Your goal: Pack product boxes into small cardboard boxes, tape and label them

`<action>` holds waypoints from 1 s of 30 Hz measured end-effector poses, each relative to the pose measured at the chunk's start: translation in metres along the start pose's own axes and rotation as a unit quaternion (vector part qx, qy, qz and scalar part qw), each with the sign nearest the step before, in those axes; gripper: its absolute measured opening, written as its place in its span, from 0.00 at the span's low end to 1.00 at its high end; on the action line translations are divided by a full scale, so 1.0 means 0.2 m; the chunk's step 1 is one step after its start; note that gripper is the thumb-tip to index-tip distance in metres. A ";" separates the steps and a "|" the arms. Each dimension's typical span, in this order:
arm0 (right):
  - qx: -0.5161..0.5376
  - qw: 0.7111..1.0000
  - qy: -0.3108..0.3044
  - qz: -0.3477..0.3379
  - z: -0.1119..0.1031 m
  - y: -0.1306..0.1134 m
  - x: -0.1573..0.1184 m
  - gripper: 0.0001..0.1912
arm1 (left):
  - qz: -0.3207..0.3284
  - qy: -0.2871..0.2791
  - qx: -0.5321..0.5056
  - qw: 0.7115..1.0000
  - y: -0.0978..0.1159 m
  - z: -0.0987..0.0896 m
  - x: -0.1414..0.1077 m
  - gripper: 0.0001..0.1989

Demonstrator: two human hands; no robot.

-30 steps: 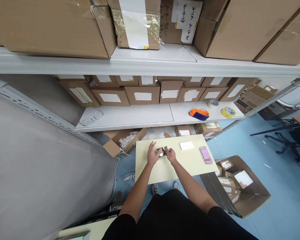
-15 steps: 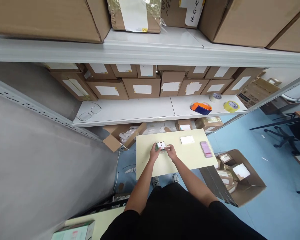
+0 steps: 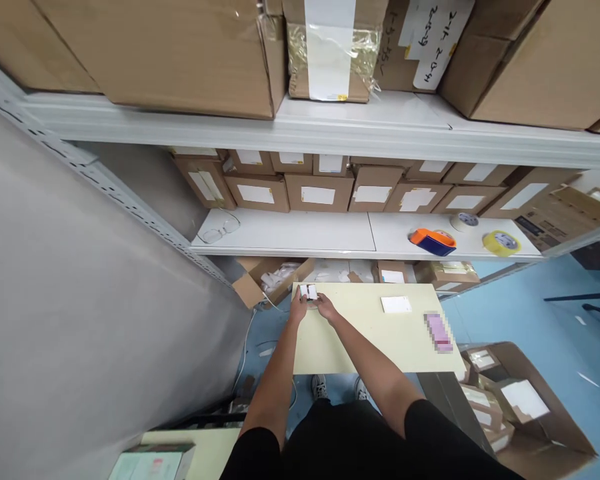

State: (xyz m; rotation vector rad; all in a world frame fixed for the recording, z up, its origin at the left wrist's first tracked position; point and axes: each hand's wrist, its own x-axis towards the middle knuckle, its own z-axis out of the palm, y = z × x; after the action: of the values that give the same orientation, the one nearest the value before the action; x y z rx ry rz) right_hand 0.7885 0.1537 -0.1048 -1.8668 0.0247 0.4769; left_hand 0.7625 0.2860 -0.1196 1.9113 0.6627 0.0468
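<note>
Between my two hands is a small white-topped box (image 3: pixel 309 291) with dark marks, over the far left corner of the pale yellow table (image 3: pixel 360 340). My left hand (image 3: pixel 298 309) is closed on its left side, the thumb at the near edge. From the right, my right hand (image 3: pixel 325 307) grips the near right edge. The box's underside is hidden. A flat white box (image 3: pixel 396 305) lies farther right on the table, and beyond it is a pixelated pink item (image 3: pixel 438 332).
Above the table runs a white shelf (image 3: pixel 300 230) with glasses (image 3: pixel 220 230), an orange and blue tape dispenser (image 3: pixel 433 241) and tape rolls (image 3: pixel 501 243). Cardboard boxes (image 3: pixel 319 193) line its back. A large open carton (image 3: pixel 555 407) of parcels stands right of the table.
My hands have carried the small box left and away from me, to the table's far left corner. The whole view has also shifted.
</note>
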 end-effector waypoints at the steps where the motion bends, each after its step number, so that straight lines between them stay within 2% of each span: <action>1: -0.006 1.000 -0.002 0.002 0.00 0.00 0.00 0.21 | 0.009 0.005 0.004 1.000 0.01 -0.02 -0.01 0.31; 3: -0.019 1.000 -0.004 0.009 -0.05 0.01 -0.02 0.27 | 0.038 0.026 0.025 0.999 0.04 -0.06 -0.04 0.32; 5: -0.038 0.999 0.002 -0.001 -0.14 0.05 -0.04 0.31 | 0.070 0.055 0.039 0.995 0.08 -0.07 -0.09 0.33; 7: -0.063 0.997 0.015 -0.045 -0.27 0.08 -0.06 0.31 | 0.114 0.077 0.049 0.989 0.14 -0.06 -0.13 0.31; 9: -0.084 0.991 0.051 -0.094 -0.44 0.09 -0.07 0.32 | 0.190 0.098 0.075 0.974 0.22 -0.01 -0.17 0.29; 11: -0.108 0.982 0.091 -0.128 -0.63 0.09 -0.09 0.32 | 0.240 0.086 0.086 0.963 0.32 0.06 -0.19 0.29; 14: -0.154 0.959 0.168 -0.169 -0.96 0.04 -0.12 0.32 | 0.280 0.074 0.089 0.953 0.52 0.20 -0.24 0.31; 16: -0.197 0.937 0.214 -0.194 -1.20 -0.01 -0.12 0.33 | 0.301 0.059 0.090 0.947 0.66 0.29 -0.27 0.32; 19: -0.270 0.903 0.245 -0.227 -1.55 -0.12 -0.09 0.39 | 0.341 0.011 0.095 0.935 0.84 0.41 -0.34 0.33; 21: -0.307 0.883 0.277 -0.223 -1.76 -0.20 -0.04 0.44 | 0.362 -0.019 0.100 0.927 0.92 0.48 -0.38 0.33; 23: -0.336 0.866 0.298 -0.221 -1.94 -0.28 0.03 0.45 | 0.369 -0.037 0.102 0.923 0.97 0.55 -0.43 0.32; 26: -0.364 0.857 0.297 -0.212 -2.13 -0.37 0.13 0.41 | 0.364 -0.069 0.096 0.924 1.00 0.63 -0.47 0.30; 30: -0.411 0.867 0.239 -0.151 -2.24 -0.44 0.24 0.32 | 0.352 -0.108 0.096 0.925 1.00 0.72 -0.52 0.29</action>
State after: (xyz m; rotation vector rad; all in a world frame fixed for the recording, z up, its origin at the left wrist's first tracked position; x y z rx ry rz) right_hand 0.9930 -0.2138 0.0780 -2.7294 -0.1627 -0.2688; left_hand 0.8074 0.0604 0.0175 2.2175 -0.2011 0.2278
